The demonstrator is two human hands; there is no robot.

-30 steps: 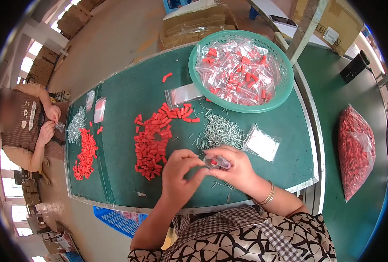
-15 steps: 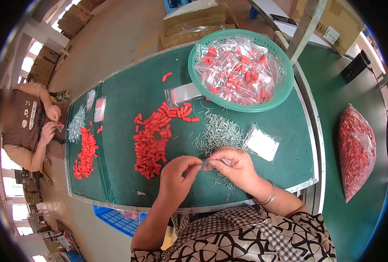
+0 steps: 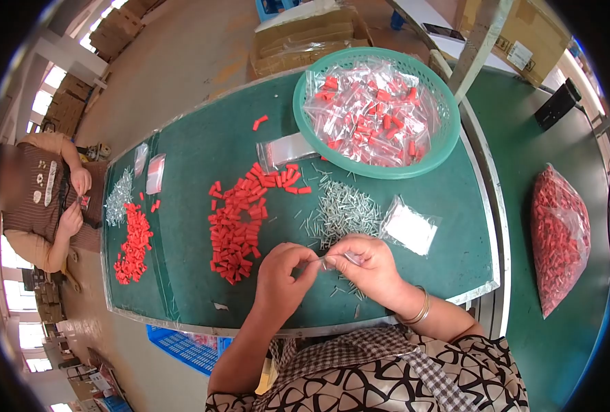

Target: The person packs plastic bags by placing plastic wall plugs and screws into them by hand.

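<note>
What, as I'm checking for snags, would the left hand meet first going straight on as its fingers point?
The left hand would probably meet the right hand first, by the small plastic bag at their fingertips; depth is unclear.

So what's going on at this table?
The left hand and right hand pinch a small clear bag between them, near a pile of small metal fasteners. Loose red pieces lie to the left. A green basket holds many clear bags with red pieces inside. At the left end, a co-worker handles something small.
</note>
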